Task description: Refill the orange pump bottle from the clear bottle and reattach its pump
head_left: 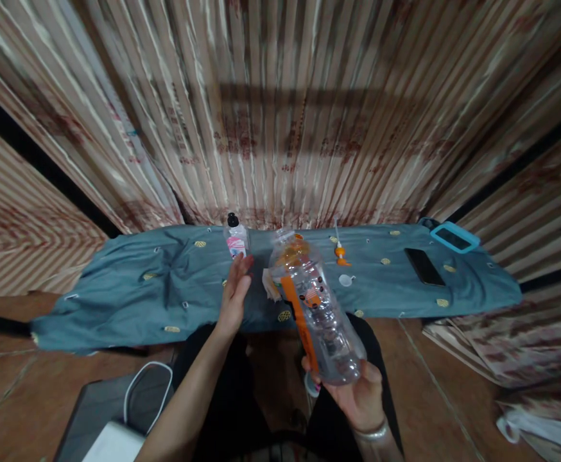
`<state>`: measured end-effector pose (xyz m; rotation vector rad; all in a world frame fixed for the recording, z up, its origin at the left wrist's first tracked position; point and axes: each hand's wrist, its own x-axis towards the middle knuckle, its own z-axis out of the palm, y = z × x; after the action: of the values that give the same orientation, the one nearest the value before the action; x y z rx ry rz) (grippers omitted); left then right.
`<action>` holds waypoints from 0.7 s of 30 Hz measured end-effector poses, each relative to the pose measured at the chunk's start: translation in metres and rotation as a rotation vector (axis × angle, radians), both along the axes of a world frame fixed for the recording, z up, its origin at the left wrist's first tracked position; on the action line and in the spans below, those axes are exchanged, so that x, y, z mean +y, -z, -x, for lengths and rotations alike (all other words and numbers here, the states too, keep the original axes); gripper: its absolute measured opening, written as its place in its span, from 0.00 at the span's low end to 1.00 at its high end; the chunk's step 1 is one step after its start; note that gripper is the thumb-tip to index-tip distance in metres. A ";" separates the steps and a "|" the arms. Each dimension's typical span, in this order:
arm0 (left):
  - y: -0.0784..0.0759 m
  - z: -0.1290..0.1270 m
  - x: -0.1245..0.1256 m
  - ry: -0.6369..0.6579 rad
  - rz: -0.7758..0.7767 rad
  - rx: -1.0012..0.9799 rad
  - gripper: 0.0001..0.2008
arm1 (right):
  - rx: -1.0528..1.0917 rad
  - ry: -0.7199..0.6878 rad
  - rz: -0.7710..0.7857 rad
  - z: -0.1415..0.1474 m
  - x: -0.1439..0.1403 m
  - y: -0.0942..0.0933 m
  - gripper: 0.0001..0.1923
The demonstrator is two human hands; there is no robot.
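The right hand [357, 398] clasps the base of a clear plastic bottle [316, 308], which tilts up and away from the palm. Left of it, the left hand [236, 292] reaches forward, fingers loose and empty. Just beyond its fingertips stands a small black-capped bottle [236, 239] on the blue cloth [131, 289].

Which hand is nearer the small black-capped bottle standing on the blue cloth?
Left. The left hand is open just in front of the small bottle, fingertips almost at its base. The right hand is farther back, holding the large clear bottle.
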<state>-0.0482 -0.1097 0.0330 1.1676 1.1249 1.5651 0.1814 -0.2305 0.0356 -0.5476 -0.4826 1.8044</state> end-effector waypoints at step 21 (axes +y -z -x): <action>-0.009 0.036 -0.042 -0.304 0.235 -0.135 0.32 | -0.396 -0.298 -0.022 0.063 0.042 0.056 0.41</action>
<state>-0.0845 -0.1522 0.0417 0.7501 1.4011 1.6559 0.1184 -0.1881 -0.0203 -0.8603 -0.8916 1.9728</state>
